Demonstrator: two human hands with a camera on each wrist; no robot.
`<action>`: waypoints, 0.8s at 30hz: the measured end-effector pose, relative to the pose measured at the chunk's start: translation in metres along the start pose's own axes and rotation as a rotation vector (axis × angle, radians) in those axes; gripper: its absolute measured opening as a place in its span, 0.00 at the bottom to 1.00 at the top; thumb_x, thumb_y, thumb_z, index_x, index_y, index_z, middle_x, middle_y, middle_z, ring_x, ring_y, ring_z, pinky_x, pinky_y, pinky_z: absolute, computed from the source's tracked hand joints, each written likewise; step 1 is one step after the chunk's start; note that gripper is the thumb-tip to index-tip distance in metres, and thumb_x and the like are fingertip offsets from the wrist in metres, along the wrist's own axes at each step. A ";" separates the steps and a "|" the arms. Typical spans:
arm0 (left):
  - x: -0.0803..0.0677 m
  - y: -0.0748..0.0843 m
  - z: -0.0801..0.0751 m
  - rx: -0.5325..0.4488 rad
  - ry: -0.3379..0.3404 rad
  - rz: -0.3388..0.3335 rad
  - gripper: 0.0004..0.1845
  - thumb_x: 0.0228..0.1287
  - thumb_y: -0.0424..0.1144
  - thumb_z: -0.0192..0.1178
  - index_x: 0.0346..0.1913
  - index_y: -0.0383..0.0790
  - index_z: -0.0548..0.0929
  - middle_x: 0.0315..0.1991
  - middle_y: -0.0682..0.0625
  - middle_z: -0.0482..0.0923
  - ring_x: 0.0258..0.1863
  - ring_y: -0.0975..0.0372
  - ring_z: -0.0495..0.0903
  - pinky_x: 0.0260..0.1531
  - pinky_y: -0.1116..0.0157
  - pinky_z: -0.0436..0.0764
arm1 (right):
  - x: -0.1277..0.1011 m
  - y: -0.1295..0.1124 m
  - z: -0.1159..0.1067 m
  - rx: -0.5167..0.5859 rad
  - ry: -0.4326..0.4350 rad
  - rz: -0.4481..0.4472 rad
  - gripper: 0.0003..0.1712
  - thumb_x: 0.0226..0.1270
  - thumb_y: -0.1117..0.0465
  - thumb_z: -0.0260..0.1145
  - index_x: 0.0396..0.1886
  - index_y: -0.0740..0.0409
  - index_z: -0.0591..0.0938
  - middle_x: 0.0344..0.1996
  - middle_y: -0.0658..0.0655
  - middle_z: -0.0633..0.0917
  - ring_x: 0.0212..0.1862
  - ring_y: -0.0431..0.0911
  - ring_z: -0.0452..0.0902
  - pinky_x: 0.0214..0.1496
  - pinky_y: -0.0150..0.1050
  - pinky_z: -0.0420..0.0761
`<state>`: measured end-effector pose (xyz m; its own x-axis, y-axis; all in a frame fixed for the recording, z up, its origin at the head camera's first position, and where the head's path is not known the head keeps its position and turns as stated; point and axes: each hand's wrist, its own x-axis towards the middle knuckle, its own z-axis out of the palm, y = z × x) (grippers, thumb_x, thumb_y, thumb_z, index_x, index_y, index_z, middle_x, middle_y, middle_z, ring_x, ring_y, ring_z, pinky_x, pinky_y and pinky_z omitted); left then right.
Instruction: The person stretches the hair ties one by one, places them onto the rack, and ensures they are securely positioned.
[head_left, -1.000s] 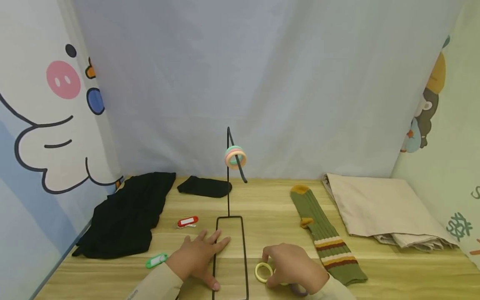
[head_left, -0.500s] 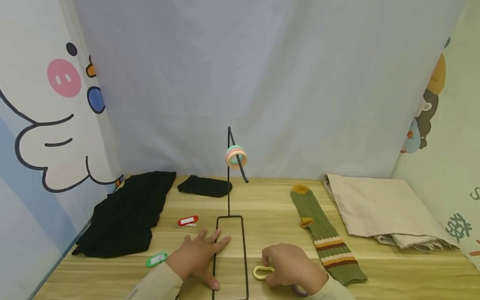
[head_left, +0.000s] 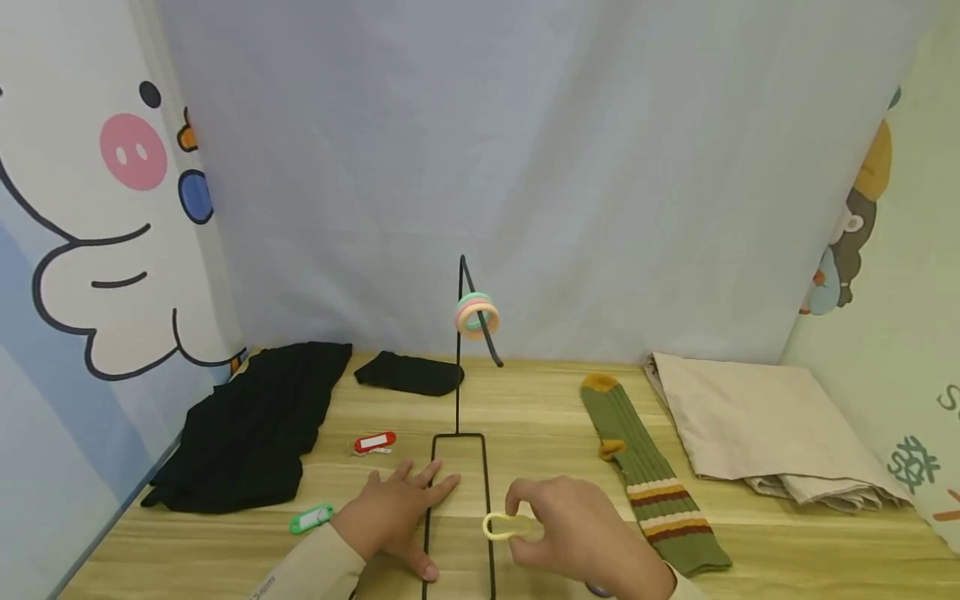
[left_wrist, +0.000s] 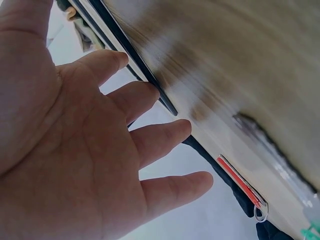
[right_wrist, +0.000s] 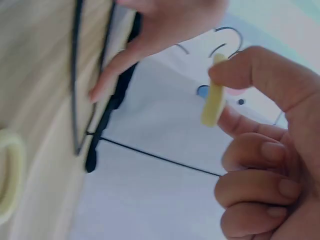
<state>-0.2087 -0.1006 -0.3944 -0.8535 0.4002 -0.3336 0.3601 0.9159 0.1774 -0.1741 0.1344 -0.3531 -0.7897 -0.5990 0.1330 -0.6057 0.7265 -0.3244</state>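
My right hand (head_left: 577, 533) pinches a pale yellow hair tie (right_wrist: 214, 102) between thumb and forefinger, just right of the black wire stand (head_left: 487, 479). In the head view the tie is squeezed into a narrow loop. My left hand (head_left: 397, 517) rests with spread fingers across the left bar of the stand's base. On the stand's sloping arm hang mint, pink and peach hair ties (head_left: 461, 322). Another yellow hair tie (right_wrist: 17, 175) lies on the table in the right wrist view. A purple one (head_left: 598, 590) is mostly hidden under my right hand.
Left of the stand lie a red key tag (head_left: 375, 442), a green key tag (head_left: 311, 518) and black cloth (head_left: 255, 433). A black sock (head_left: 408, 373) is behind. To the right are a green striped sock (head_left: 645, 467) and folded beige cloth (head_left: 757, 417).
My right hand has lifted the yellow hair tie and carried it left toward the stand's base. The tie went from round to squeezed. My left hand has stayed in place.
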 end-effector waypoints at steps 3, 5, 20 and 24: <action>0.001 0.000 0.000 0.000 -0.007 -0.005 0.59 0.25 0.67 0.70 0.70 0.61 0.58 0.72 0.49 0.53 0.70 0.43 0.53 0.57 0.33 0.55 | -0.003 -0.011 -0.008 -0.011 0.058 -0.007 0.10 0.51 0.54 0.67 0.35 0.44 0.79 0.09 0.38 0.59 0.12 0.32 0.47 0.12 0.27 0.52; 0.001 0.000 0.000 0.000 -0.007 -0.004 0.59 0.25 0.67 0.70 0.70 0.60 0.58 0.72 0.49 0.53 0.70 0.43 0.53 0.57 0.33 0.56 | -0.006 -0.018 -0.014 -0.018 0.113 -0.017 0.11 0.52 0.53 0.68 0.37 0.43 0.79 0.09 0.37 0.58 0.12 0.31 0.46 0.13 0.27 0.51; -0.002 0.000 -0.001 0.000 0.033 0.024 0.59 0.26 0.67 0.71 0.70 0.59 0.59 0.71 0.47 0.56 0.69 0.42 0.54 0.56 0.32 0.57 | 0.004 -0.047 -0.041 0.072 0.868 -0.368 0.17 0.56 0.52 0.65 0.41 0.58 0.77 0.09 0.43 0.56 0.16 0.28 0.42 0.15 0.17 0.48; -0.002 -0.001 0.000 -0.002 0.040 0.031 0.59 0.25 0.67 0.70 0.70 0.60 0.59 0.71 0.47 0.56 0.69 0.42 0.55 0.55 0.32 0.58 | 0.013 -0.054 -0.056 0.066 1.039 -0.433 0.21 0.59 0.49 0.59 0.38 0.66 0.77 0.09 0.44 0.54 0.16 0.29 0.42 0.16 0.17 0.49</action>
<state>-0.2073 -0.1025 -0.3938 -0.8565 0.4265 -0.2907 0.3856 0.9031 0.1888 -0.1571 0.1061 -0.2817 -0.2314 -0.2026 0.9515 -0.8662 0.4881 -0.1067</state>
